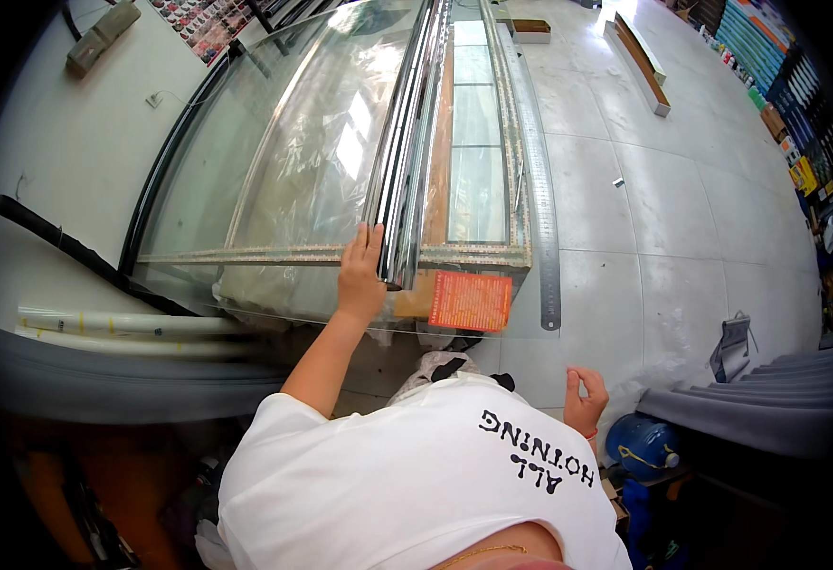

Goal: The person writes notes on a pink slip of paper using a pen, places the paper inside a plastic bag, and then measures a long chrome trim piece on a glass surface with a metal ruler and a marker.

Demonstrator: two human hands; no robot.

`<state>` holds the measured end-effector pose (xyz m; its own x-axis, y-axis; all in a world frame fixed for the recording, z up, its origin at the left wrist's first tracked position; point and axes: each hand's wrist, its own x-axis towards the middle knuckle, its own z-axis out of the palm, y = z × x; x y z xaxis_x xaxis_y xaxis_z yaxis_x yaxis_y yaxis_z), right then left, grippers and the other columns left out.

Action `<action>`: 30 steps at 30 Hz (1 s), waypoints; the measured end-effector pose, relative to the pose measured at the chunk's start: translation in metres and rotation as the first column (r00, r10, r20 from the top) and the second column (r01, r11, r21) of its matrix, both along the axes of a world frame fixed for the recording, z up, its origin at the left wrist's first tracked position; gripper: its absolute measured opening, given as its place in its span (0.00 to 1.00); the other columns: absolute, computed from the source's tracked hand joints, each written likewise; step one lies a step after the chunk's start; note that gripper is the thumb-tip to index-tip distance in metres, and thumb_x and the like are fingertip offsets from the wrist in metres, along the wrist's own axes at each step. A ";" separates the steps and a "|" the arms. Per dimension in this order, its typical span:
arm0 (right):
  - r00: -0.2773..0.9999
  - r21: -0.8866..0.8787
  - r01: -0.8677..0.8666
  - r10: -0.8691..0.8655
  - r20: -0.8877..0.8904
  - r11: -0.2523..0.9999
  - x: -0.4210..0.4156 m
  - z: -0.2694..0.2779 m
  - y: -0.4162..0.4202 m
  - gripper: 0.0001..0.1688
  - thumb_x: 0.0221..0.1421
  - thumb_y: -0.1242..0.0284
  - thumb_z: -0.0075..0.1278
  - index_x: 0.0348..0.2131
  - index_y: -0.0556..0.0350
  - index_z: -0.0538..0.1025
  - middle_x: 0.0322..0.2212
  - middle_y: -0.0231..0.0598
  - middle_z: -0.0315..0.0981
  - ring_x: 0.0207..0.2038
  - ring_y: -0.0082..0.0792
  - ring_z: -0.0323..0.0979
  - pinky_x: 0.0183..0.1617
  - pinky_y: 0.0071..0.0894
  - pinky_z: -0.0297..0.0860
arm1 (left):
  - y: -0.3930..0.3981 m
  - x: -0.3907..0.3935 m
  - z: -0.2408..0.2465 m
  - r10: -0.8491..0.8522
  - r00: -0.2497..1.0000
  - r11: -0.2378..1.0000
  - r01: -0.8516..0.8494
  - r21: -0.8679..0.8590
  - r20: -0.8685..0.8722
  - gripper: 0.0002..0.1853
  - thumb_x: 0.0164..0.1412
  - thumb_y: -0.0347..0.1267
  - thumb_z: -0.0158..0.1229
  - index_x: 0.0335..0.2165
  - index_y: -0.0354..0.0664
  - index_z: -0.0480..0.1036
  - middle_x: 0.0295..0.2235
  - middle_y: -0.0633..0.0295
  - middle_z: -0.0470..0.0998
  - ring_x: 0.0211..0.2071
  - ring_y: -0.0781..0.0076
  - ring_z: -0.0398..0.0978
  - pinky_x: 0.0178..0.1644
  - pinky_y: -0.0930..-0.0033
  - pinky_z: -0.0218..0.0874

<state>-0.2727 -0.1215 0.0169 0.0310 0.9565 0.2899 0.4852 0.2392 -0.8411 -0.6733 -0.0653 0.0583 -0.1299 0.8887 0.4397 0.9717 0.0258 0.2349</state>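
Observation:
A long roll of shiny mirror-like film (404, 178) lies lengthwise on a glass-topped table (196, 199). My left hand (363, 274) rests on the near end of the roll, its fingers extended along the left side. My right hand (586, 399) hangs beside my body, right of the table, with the fingers curled and nothing visible in them. A long steel ruler (549, 235) lies along the table's right edge. Near the front edge, a red printed card (470, 301) sits just right of the roll's end. Clear plastic film (302, 157) shows left of the roll.
White rolls (131, 324) lie at the left beside a black tube (53, 231). A blue water bottle (641, 447) stands at the lower right, near grey pleated fabric (751, 406). Long narrow boxes (641, 68) lie on the tiled floor beyond the table's right side.

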 end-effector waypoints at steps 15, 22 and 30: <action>0.999 -0.042 -0.046 0.045 -0.009 0.998 -0.012 -0.008 -0.014 0.04 0.50 0.76 0.52 0.27 0.60 0.76 0.26 0.41 0.74 0.31 0.37 0.71 0.37 0.32 0.66 | -0.012 -0.021 -0.071 0.289 0.677 0.915 -0.402 0.011 0.677 0.12 0.47 0.24 0.51 0.34 0.38 0.73 0.23 0.47 0.75 0.27 0.47 0.73 0.29 0.60 0.62; 0.984 -0.014 -0.172 0.172 0.039 0.985 -0.049 -0.004 -0.001 0.03 0.49 0.77 0.53 0.27 0.60 0.77 0.25 0.42 0.74 0.30 0.38 0.71 0.37 0.32 0.66 | -0.010 -0.021 -0.075 0.340 0.652 0.917 -0.390 -0.085 0.677 0.11 0.45 0.24 0.50 0.32 0.39 0.70 0.26 0.45 0.74 0.32 0.42 0.70 0.33 0.55 0.61; 0.961 0.034 -0.269 0.266 0.082 0.962 -0.086 0.017 0.017 0.03 0.47 0.79 0.53 0.27 0.60 0.76 0.24 0.43 0.74 0.29 0.39 0.71 0.35 0.33 0.65 | -0.010 -0.005 -0.061 0.252 0.610 0.940 -0.340 -0.039 0.751 0.08 0.45 0.23 0.50 0.30 0.39 0.69 0.25 0.46 0.72 0.31 0.40 0.69 0.32 0.55 0.61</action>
<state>-0.3589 -0.1047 0.0339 -0.2481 0.9129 0.3242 0.4605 0.4055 -0.7896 -0.6779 -0.0758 -0.0028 -0.6961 0.7004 0.1575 0.4159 0.2147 0.8837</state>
